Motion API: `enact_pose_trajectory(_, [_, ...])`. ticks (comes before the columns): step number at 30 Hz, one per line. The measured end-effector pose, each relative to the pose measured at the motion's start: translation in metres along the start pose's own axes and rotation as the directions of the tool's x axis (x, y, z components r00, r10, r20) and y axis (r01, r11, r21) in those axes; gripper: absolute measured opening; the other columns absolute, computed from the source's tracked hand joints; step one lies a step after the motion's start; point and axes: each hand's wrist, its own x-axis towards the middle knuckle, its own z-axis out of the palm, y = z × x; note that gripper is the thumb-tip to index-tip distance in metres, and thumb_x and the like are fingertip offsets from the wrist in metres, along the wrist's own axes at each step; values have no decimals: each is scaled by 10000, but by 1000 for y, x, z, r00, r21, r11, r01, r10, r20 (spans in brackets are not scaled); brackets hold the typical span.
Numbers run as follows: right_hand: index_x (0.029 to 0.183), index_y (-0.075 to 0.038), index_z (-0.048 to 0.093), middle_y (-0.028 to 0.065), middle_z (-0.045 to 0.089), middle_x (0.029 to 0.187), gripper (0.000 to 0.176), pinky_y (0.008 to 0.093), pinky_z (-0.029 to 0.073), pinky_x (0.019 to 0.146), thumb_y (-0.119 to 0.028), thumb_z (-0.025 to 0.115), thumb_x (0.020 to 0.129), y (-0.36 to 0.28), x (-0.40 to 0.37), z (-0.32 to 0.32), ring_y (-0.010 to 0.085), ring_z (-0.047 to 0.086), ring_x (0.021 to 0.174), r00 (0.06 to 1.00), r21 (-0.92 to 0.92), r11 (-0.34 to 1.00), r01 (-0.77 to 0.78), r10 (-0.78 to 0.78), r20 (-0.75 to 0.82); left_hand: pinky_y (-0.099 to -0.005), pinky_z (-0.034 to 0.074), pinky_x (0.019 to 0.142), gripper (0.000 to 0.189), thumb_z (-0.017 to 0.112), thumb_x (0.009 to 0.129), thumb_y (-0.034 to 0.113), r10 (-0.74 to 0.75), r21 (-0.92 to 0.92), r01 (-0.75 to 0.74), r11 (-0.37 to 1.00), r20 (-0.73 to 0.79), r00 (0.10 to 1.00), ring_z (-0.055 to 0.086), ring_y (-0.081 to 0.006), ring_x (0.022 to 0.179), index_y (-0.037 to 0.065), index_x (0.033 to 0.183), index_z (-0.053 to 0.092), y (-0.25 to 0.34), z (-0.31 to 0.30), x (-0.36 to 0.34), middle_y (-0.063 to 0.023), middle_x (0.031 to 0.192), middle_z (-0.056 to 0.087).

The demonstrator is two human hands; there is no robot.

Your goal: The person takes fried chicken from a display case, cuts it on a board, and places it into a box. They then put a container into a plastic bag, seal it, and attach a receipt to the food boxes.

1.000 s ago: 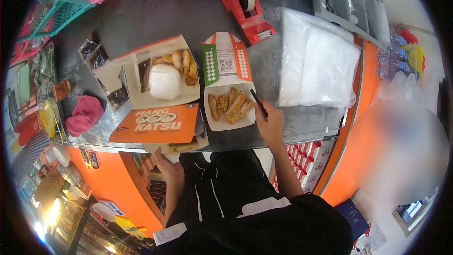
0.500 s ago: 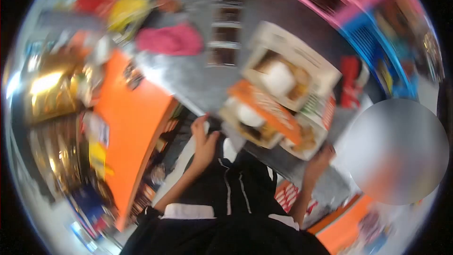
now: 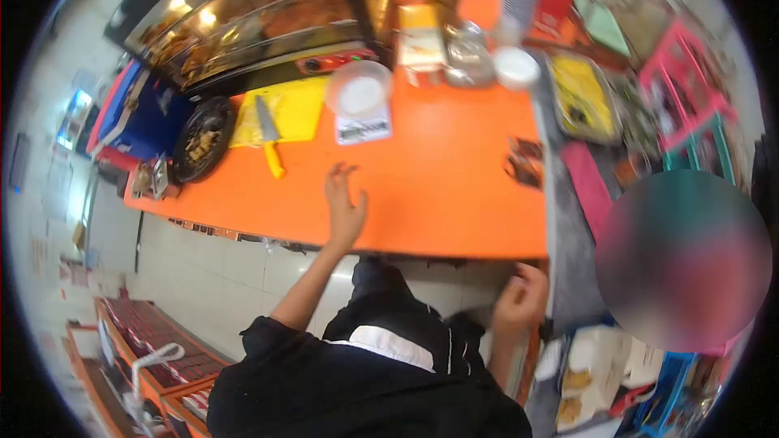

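Note:
My left hand (image 3: 346,207) is raised over the front part of the orange table (image 3: 454,186), fingers apart and holding nothing. My right hand (image 3: 521,296) hovers by the table's front right corner with its fingers curled in; whether it holds anything is hidden. Beyond my left hand, a bowl (image 3: 358,91) rests on a small white scale (image 3: 363,130). Left of it, a knife with a yellow handle (image 3: 274,160) lies partly on a yellow cutting board (image 3: 300,105). A black pan with food (image 3: 203,139) stands at the table's left end.
A lit glass food cabinet (image 3: 268,16) stands at the back. Jars (image 3: 469,65) and a white tub (image 3: 516,68) are behind the table's right part. On the grey counter (image 3: 572,259) at right are a tray of yellow food (image 3: 583,97), a pink cloth (image 3: 587,186) and food boxes (image 3: 588,365).
The view has swung left, so the orange table now lies ahead and the food boxes sit at lower right. My right hand's fingers look more curled.

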Motion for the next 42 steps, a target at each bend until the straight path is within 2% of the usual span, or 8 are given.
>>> enact_pose_trajectory(4, [1030, -8, 533, 184, 540, 1023, 229, 414, 422, 830, -93, 517, 817, -87, -10, 244, 345, 524, 961, 767, 323, 939, 116, -291, 572, -439, 287, 973, 477, 528, 682, -34, 13, 255, 64, 965, -291, 956, 336, -355, 1169, 53, 1146, 460, -184, -88, 116, -173, 1228, 383])
enact_pose_trajectory(14, [1234, -1, 388, 189, 488, 1015, 608, 355, 464, 787, -179, 633, 707, -231, -56, 533, 303, 513, 919, 589, -173, 866, 469, -161, 792, -396, 468, 729, 271, 552, 650, -37, -367, 517, 106, 850, 434, 823, 578, -335, 884, 104, 876, 606, -418, -120, 219, -132, 942, 608])
enact_pose_trajectory(26, [1184, -31, 464, 140, 541, 954, 520, 342, 463, 605, -195, 621, 717, -220, 14, 453, 265, 556, 756, 796, -353, 756, 551, -349, 495, -422, 456, 696, 240, 564, 778, 42, -146, 286, 99, 953, 147, 978, 571, -336, 861, 17, 1016, 588, -275, -162, 162, -196, 950, 567])
enact_pose_trajectory(28, [1132, -36, 505, 111, 582, 753, 378, 359, 444, 526, -177, 560, 785, -248, 6, 415, 265, 551, 572, 525, -102, 983, 150, 8, 851, -404, 442, 730, 306, 535, 820, 47, -303, 289, 237, 928, 214, 929, 522, -333, 919, 14, 1122, 500, -239, -151, 163, -179, 1012, 496])
enact_pose_trajectory(33, [1115, -66, 559, -40, 395, 502, 265, 221, 313, 415, -180, 455, 900, -223, 1, 400, 73, 365, 417, 653, 453, 615, -646, 137, 745, -358, 424, 762, 313, 541, 857, 105, -25, -139, 100, 985, 456, 889, 513, -317, 931, 15, 1137, 435, -193, -99, 129, -213, 1026, 480])
enact_pose_trajectory(35, [1094, -62, 572, -56, 375, 526, 254, 200, 285, 418, -166, 425, 914, -201, 13, 396, 44, 343, 432, 591, 459, 450, -766, 210, 779, -355, 439, 734, 291, 560, 829, 94, 261, 340, -193, 920, -165, 951, 534, -327, 876, 8, 1089, 461, -193, -78, 138, -186, 994, 516])
enact_pose_trajectory(37, [1072, -58, 585, -71, 354, 549, 257, 179, 258, 420, -152, 395, 928, -183, 5, 383, 15, 320, 447, 490, 435, 257, -863, 218, 844, -353, 433, 738, 244, 580, 812, 107, 203, 551, -42, 834, -234, 951, 529, -306, 843, -1, 1010, 485, -209, -66, 149, -155, 925, 518])
enact_pose_trajectory(42, [1010, -54, 605, -56, 377, 526, 236, 205, 268, 408, -171, 426, 910, -137, -13, 307, 36, 333, 441, 621, 441, 588, -678, 137, 772, -336, 427, 726, 172, 564, 791, 46, -140, 88, 127, 988, 164, 976, 513, -284, 817, -17, 938, 503, -229, -67, 135, -137, 879, 511])
